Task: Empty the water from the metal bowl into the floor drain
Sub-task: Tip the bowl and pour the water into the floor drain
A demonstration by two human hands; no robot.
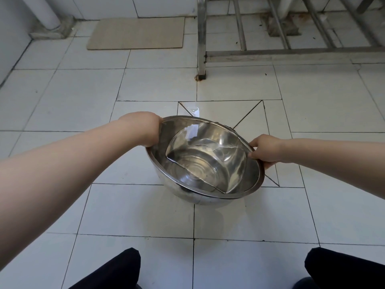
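Hands first: our left hand (151, 132) curls over the rim at the left of centre frame, its fingers hidden behind the wrist and the far wall, so we judge the clamp from the way the wrist wraps the edge. Our right hand (264, 149) pinches the opposite rim at the right of centre, thumb inside the lip and fingers tucked beneath. Between the two hangs the metal bowl (205, 159), held off the tiles and tilted toward the upper part of the frame. The water (208, 161) has pooled against that far wall, and a thin sheet of it seems to spill over the far lip.

We expect the bowl to be stiff and thin-walled, light by itself yet weighted by the shifting water, and slick where wet. The rolled rim on opposite sides looks like the soundest place to hold, as we have it now, since it lets us steer the tilt.

Below and beyond the bowl, the floor tiles (270, 113) are cut on diagonals that meet beneath it, which suggests the floor drain sits there; we cannot see the drain itself. A metal frame leg (201, 49) stands in the upper middle, a beige mat (137, 33) lies upper left, and our dark-trousered knees (116, 270) fill the bottom edge.
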